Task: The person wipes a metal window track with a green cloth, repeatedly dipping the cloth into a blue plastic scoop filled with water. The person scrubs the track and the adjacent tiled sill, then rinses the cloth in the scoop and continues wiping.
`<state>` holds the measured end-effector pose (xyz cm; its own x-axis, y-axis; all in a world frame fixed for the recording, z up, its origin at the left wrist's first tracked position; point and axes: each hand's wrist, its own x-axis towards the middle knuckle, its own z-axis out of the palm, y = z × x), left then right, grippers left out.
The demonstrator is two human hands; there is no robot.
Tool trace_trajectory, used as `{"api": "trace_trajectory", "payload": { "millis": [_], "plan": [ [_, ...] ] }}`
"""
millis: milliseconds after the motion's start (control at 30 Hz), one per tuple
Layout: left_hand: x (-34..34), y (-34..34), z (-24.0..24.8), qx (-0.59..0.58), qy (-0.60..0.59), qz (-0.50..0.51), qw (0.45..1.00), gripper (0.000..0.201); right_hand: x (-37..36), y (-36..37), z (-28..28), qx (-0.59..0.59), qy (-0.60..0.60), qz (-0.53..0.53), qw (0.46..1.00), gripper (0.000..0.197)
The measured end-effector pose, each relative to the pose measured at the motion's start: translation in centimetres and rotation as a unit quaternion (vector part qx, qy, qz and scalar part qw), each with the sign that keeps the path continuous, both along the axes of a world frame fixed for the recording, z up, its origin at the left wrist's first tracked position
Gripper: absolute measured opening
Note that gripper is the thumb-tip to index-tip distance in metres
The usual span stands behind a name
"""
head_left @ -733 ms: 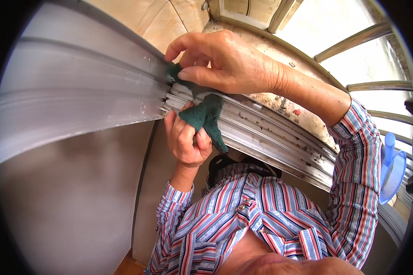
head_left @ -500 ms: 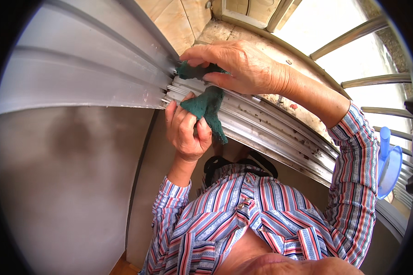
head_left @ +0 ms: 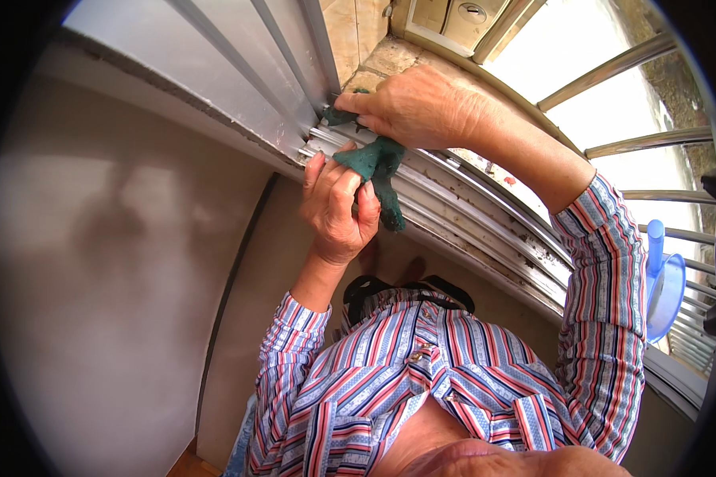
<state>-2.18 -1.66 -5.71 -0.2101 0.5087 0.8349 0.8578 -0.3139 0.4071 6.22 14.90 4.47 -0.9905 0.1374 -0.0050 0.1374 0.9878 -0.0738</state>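
1. Window panel (head_left: 247, 75), grey, ribbed; its near edge stands by the cloth.
2. Track rails (head_left: 453, 187), pale, grooved, running in parallel, specked with dark grit. Best worked lengthwise, groove by groove, lifting grit out instead of pushing it along.
3. Right hand (head_left: 426, 107): index finger laid on the cloth beside the panel edge, thumb near it; whether it pinches or only presses, cannot tell. One fingertip behind the cloth would probably reach corners best.
4. Left hand (head_left: 338, 207): grasping the cloth between bent fingers and thumb. A steady hold should keep the slack from snagging.
5. Cloth (head_left: 374, 159), dark green, bunched, across the rails near the panel; a loose end hangs toward the person. A cleaner fold seems advisable once soiled.
6. Dipper (head_left: 665, 298), apparently, blue, handled, beside the window bars (head_left: 648, 143); contents not visible.
7. Scrap (head_left: 509, 180), red, beyond the rails.
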Motion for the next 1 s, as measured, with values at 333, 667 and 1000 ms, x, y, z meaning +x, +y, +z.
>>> {"api": "trace_trajectory", "payload": {
  "millis": [333, 667, 1000],
  "plan": [
    [-0.2, 0.2, -0.2, -0.016, -0.003, -0.013, 1.0, 0.019, -1.9, -0.9, 2.4, -0.001, -0.118, 0.022, 0.993, 0.017],
    [-0.6, -0.1, -0.7, -0.005, -0.001, -0.008, 1.0, 0.018, 1.4, -1.5, 1.7, 0.028, -0.138, 0.037, 0.989, 0.014],
    [-0.2, 0.5, 1.3, 0.01, -0.156, 0.049, 0.986, 0.01, 6.9, 0.0, 1.1, -0.046, 0.039, 0.024, 0.998, 0.012]
  ]
}}
